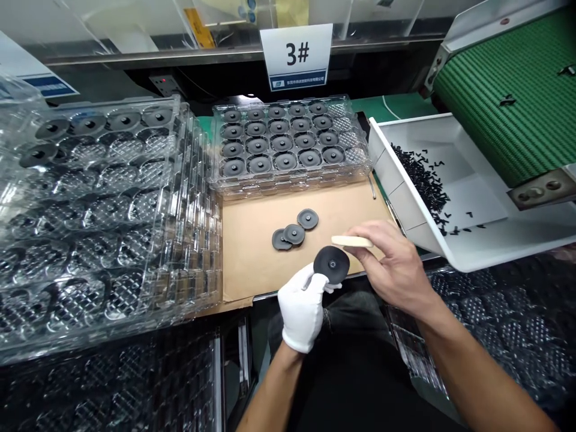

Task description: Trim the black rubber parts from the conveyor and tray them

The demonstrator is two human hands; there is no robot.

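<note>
My left hand [302,309], in a white glove, grips a black rounded disc [330,264] by its lower edge; a small round fitting shows at the disc's centre. Bare and ungloved, my right hand [391,258] pinches a flat cream-coloured pad [352,241] between thumb and fingers, edge-on to me. The pad is just above and right of the disc; whether they touch I cannot tell. Beyond my hands, on the brown board [247,258], lie three similar discs [308,219], two of them overlapping.
A clear tray [288,174] with rows of discs stands at the back. Stacked clear trays [171,240] rise on the left. To the right, a white bin [477,264] holds small black parts [420,180] below a green conveyor belt [508,78]. A "3#" sign [297,57] hangs behind.
</note>
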